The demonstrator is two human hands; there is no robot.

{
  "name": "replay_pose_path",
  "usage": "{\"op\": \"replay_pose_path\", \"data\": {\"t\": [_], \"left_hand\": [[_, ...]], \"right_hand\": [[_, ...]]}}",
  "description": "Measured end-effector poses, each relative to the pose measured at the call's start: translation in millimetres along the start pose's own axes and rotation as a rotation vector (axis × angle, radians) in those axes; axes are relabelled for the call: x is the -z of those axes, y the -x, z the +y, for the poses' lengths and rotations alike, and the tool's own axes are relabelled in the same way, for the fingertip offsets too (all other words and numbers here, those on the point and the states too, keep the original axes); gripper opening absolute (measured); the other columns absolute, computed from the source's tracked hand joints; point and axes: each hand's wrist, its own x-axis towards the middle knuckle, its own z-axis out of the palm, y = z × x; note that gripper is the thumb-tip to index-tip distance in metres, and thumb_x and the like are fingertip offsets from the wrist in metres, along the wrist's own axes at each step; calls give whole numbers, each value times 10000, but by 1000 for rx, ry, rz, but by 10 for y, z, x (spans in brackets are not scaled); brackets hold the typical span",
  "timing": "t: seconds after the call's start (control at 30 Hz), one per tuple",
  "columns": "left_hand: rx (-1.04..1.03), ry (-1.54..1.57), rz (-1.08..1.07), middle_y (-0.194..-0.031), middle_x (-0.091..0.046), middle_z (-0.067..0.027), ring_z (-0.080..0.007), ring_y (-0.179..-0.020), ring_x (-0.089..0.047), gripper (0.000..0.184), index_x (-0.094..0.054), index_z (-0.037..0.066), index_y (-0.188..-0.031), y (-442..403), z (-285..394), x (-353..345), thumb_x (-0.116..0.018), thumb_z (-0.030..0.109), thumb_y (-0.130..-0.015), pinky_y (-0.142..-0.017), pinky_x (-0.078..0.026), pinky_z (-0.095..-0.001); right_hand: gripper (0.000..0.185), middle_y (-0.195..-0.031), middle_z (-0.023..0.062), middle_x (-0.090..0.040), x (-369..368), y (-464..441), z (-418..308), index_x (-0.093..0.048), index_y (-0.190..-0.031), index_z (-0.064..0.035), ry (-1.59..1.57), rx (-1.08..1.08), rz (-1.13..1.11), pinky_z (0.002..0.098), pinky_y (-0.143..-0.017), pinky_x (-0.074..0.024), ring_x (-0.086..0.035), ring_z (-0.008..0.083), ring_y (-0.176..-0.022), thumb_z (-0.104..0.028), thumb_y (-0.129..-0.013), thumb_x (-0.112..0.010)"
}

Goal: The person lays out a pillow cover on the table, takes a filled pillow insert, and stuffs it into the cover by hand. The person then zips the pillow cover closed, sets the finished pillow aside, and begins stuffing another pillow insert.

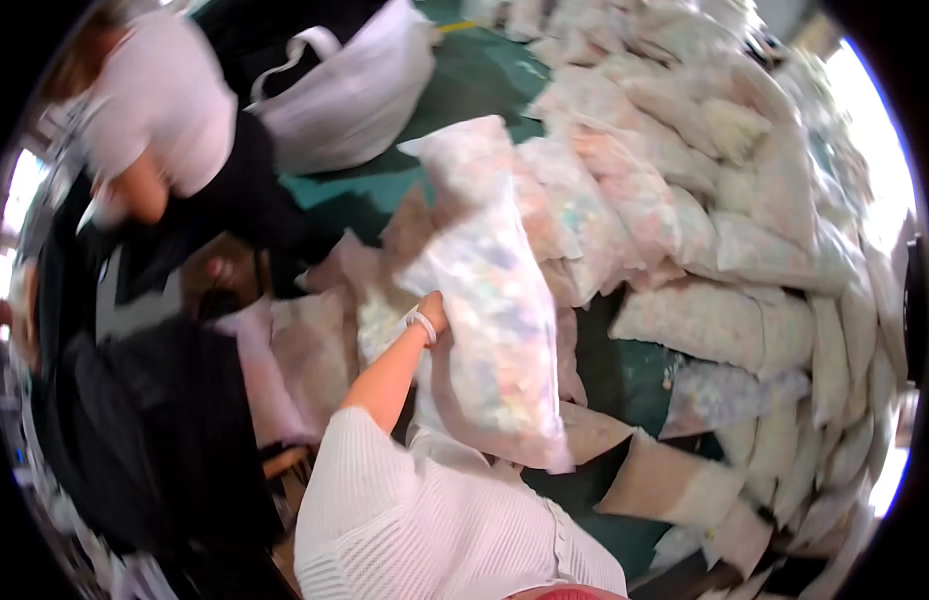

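Observation:
A large white translucent bag [499,310] filled with pastel-coloured pieces is held up in front of my body. My left hand [431,316], with a white band at the wrist, is closed on the bag's left edge; the fingertips are partly hidden in its folds. The bag hangs slightly tilted, its top corner pointing up and left. My right hand does not show. Beneath and behind the held bag lie more filled bags, among them a pinkish one [624,185] just to its right.
A tall heap of filled bags [764,250] spreads over the right side. On the green floor [624,375] lie more bags. A person [169,110] in a white top bends at the upper left, near a large white sack [354,100]. Black cloth [154,430] lies at the lower left.

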Motion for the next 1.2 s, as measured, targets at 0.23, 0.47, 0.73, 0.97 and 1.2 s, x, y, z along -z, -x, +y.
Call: {"op": "replay_pose_path", "data": {"t": [0.23, 0.47, 0.73, 0.97, 1.2], "left_hand": [[206, 890, 339, -1078, -689, -192, -274, -1024, -654, 277, -664, -22, -1087, 3259, 1564, 1220, -663, 141, -864, -892, -492, -373], [316, 1190, 549, -1127, -663, -73, -169, -1009, -595, 469, -590, 15, -1243, 5631, 1813, 1687, -742, 140, -818, -919, -461, -327], [387, 1328, 997, -1143, -635, -60, -172, -1067, -578, 502, -552, 39, -1265, 8141, 1379, 1297, -748, 137, -814, -944, -458, -325], [922, 16, 1433, -1024, -673, -232, -375, -974, -652, 554, -599, -10, -1142, 10687, 564, 2823, -738, 414, -813, -802, -514, -429], [1020, -495, 1668, -1291, -562, -215, -377, -1221, -497, 570, -483, 40, -1355, 12598, 606, 1972, -621, 374, -914, -1031, -382, -432]], "right_hand": [[317, -619, 6, -552, 612, -1587, 1260, -655, -882, -80, 258, 382, -264, 317, -527, -431, -552, 142, -605, -378, -925, -554], [701, -1505, 130, -358, -1223, -573, -1836, -308, -1487, -89, 60, 638, -1094, 381, -1100, -307, -343, 244, -1386, -401, -926, -589], [499, -1266, 104, -593, -2933, 2958, -2118, -472, -1342, 3, 102, 877, -1804, 359, -932, -500, -593, 230, -1125, -335, -977, -517], [467, -1131, 133, -641, -3515, 6056, -943, -535, -1238, 36, -154, 198, -1846, 362, -856, -516, -638, 248, -973, -351, -979, -504], [485, -1226, 111, -616, -4567, 6703, 175, -506, -1308, -32, 10, -57, -1806, 403, -918, -512, -605, 260, -1087, -405, -1034, -362]]}}
